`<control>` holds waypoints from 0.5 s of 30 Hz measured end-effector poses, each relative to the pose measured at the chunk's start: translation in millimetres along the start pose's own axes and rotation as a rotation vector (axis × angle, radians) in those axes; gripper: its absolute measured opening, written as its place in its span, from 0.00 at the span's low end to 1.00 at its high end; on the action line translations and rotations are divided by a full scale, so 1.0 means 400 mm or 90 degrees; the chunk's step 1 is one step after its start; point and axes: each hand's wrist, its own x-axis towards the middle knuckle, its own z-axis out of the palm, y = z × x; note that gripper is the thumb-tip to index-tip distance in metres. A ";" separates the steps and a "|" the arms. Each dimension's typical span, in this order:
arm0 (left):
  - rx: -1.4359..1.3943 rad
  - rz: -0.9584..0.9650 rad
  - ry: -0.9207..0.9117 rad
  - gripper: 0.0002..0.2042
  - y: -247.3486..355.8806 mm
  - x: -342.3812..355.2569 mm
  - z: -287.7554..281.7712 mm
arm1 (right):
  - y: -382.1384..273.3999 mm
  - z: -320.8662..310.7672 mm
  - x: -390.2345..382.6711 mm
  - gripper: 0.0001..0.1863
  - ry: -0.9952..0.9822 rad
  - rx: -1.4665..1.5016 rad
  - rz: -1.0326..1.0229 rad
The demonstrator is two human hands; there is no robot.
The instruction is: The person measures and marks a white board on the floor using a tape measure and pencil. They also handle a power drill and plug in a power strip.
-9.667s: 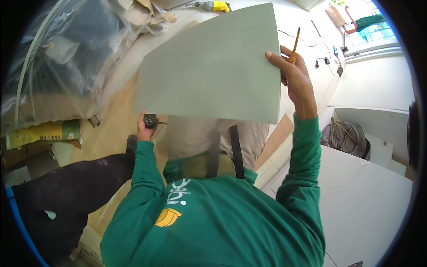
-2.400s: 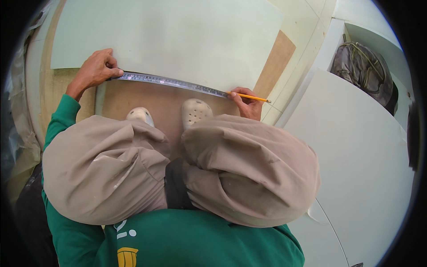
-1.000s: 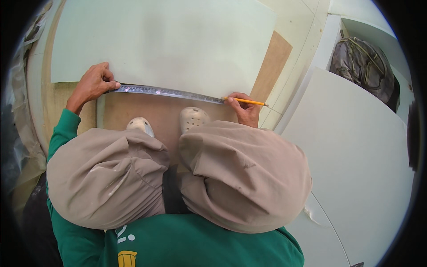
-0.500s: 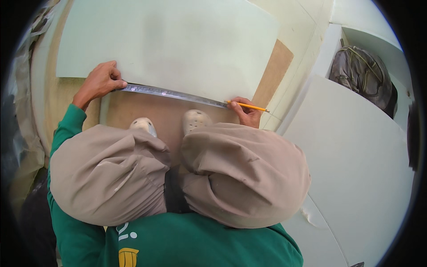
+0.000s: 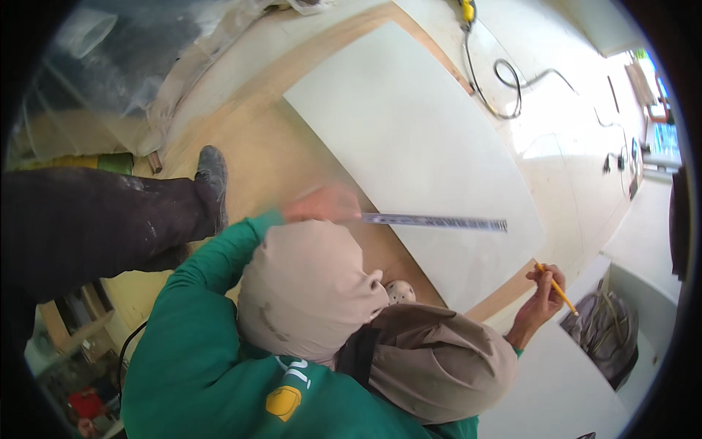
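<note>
My left hand (image 5: 324, 203), smeared by motion, is closed on one end of a metal ruler (image 5: 439, 221). The ruler reaches to the right over a white panel (image 5: 417, 132); whether it touches the surface, I cannot tell. Beyond the panel's near right corner, my right hand (image 5: 542, 304) is raised, its fingers closed around a yellow pencil (image 5: 559, 293). Under the white panel lies a brown board (image 5: 256, 139), showing along the panel's edges. One of my light clogs (image 5: 400, 292) shows between my knees, near the panel's edge.
Another person's dark trouser leg (image 5: 110, 212) and shoe (image 5: 211, 172) stand close on my left. A black cable (image 5: 512, 91) loops over the floor at the far right. A dark bag (image 5: 603, 333) sits in a recess to my right. Plastic sheeting (image 5: 95, 80) hangs at the far left.
The ruler has left the panel's near edge and now extends over its face. My right hand has let go of the ruler's end and moved right with the pencil. The view has turned.
</note>
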 end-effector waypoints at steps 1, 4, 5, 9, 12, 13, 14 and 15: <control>-0.090 -0.019 0.035 0.12 -0.011 -0.017 0.015 | -0.039 0.037 0.046 0.08 -0.042 -0.003 -0.009; -0.336 -0.070 0.227 0.12 -0.012 -0.039 0.086 | -0.114 0.182 0.158 0.07 -0.193 -0.041 -0.024; -0.416 -0.086 0.302 0.11 -0.007 -0.027 0.098 | -0.131 0.240 0.186 0.07 -0.259 -0.072 -0.018; -0.465 -0.064 0.554 0.09 -0.088 0.075 0.138 | -0.167 0.485 0.243 0.07 -0.538 -0.131 -0.069; -0.726 -0.104 0.573 0.09 0.043 0.082 0.109 | -0.163 0.643 0.239 0.09 -0.656 -0.182 -0.076; -0.743 -0.121 0.593 0.08 0.033 0.098 0.114 | -0.160 0.692 0.229 0.10 -0.675 -0.171 -0.083; -0.757 -0.141 0.608 0.08 0.025 0.113 0.122 | -0.155 0.735 0.221 0.11 -0.687 -0.170 -0.075; -0.774 -0.158 0.615 0.07 0.027 0.128 0.127 | -0.151 0.774 0.208 0.11 -0.696 -0.159 -0.066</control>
